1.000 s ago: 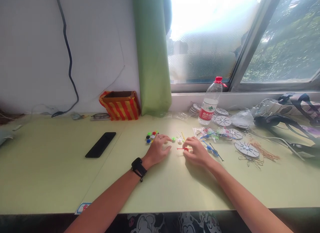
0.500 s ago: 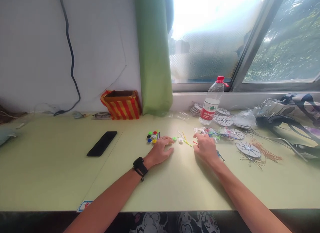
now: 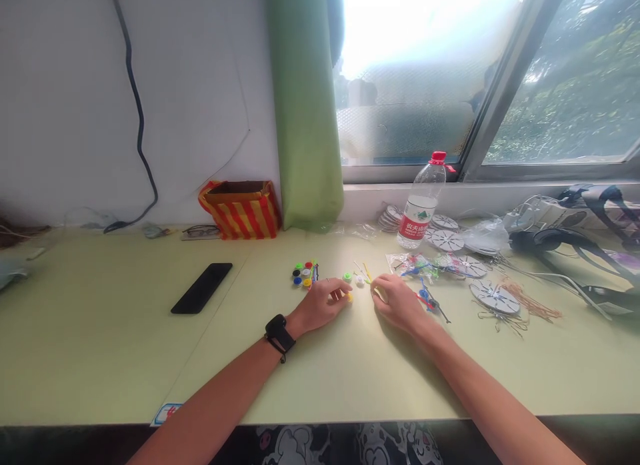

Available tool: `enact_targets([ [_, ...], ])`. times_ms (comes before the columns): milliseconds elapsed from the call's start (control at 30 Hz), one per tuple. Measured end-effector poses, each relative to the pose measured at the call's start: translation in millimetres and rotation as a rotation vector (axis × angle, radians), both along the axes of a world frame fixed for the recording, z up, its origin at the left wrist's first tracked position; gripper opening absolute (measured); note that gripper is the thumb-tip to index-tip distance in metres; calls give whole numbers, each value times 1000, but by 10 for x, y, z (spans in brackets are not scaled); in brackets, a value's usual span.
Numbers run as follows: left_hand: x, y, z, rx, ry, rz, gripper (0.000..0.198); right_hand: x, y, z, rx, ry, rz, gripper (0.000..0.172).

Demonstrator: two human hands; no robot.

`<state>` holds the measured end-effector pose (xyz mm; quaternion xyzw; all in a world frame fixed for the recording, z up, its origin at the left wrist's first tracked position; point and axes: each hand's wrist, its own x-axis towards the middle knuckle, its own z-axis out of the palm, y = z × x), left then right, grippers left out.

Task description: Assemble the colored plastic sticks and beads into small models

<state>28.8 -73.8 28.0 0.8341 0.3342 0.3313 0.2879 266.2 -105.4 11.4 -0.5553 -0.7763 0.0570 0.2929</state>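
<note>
My left hand [image 3: 324,304] rests on the table with its fingertips closed around a small yellow piece [image 3: 349,297]. Just left of it lie several coloured round pieces [image 3: 297,273] and some thin sticks. My right hand [image 3: 393,298] has its thumb and fingers pinched at the lower end of the thin yellow sticks [image 3: 367,272]; what is between the fingertips is too small to make out. Between the hands sit a green round piece [image 3: 347,277] and a white one [image 3: 360,280]. Blue and red pieces [image 3: 426,297] lie right of my right hand.
A black phone [image 3: 203,288] lies at left, a striped box [image 3: 243,210] behind. A bottle [image 3: 423,202] stands by the window. Slotted white discs [image 3: 495,297], plastic packets [image 3: 440,265], copper-coloured wires [image 3: 533,300] and black straps [image 3: 565,245] lie at right.
My right hand has moved left to the yellow sticks, uncovering blue and red pieces. My left fingers have curled in, and a yellow piece now shows at their tips.
</note>
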Motion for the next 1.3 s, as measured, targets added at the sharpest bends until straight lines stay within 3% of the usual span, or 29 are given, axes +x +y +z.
enact_targets([
  [333,-31,-19,19,54,99,-8,14,35,21,19,-48,33,14,16],
  [533,-45,-11,12,55,111,6,18,41,69,26,46,324,74,19],
  [700,-11,-22,-24,-55,27,-37,27,-2,51,89,42,556,92,17],
  [800,2,-16,-5,21,-11,53,16,-31,28,108,-29,589,131,17],
  [933,-11,3,74,172,-29,188,21,-74,-8,124,-145,643,196,19],
  [1133,-17,-43,66,106,67,15,33,-127,-53,157,-229,675,237,14],
  [1300,-9,-31,-24,65,100,35,26,-103,-40,137,-170,634,208,18],
])
